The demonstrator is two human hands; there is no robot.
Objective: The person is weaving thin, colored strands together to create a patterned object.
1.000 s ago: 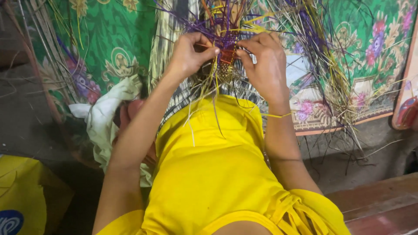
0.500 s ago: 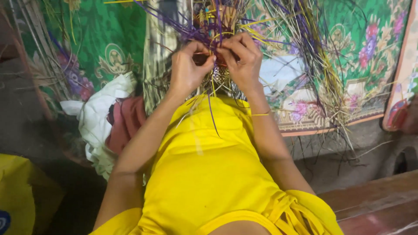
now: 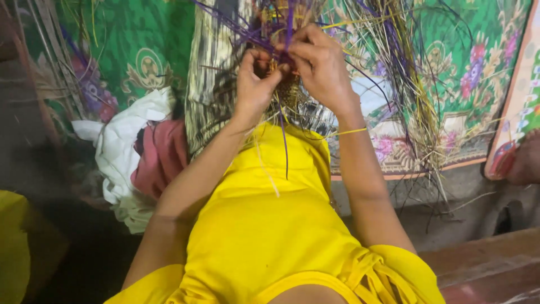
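Observation:
Both hands meet at the top middle of the head view over a half-woven piece of straw strips [image 3: 287, 93]. My left hand [image 3: 254, 84] pinches strands at its centre. My right hand [image 3: 319, 65] closes on purple and straw-coloured strips right beside it, fingertips nearly touching the left ones. Long purple strips [image 3: 236, 31] and pale yellow strips [image 3: 394, 62] fan out from the woven piece in every direction. One purple strand [image 3: 286, 146] hangs down over my yellow garment [image 3: 270, 225]. A thin yellow band [image 3: 351, 132] sits on my right wrist.
A green floral mat [image 3: 140, 62] covers the floor ahead. White cloth [image 3: 121, 141] and reddish cloth [image 3: 160, 155] lie bunched at the left. A wooden edge [image 3: 489, 259] runs at the lower right, and a yellow object [image 3: 14, 242] sits at the far left.
My hands have drawn closer together and shifted up in the view over the woven piece. The bunched cloth at the left has come further into sight.

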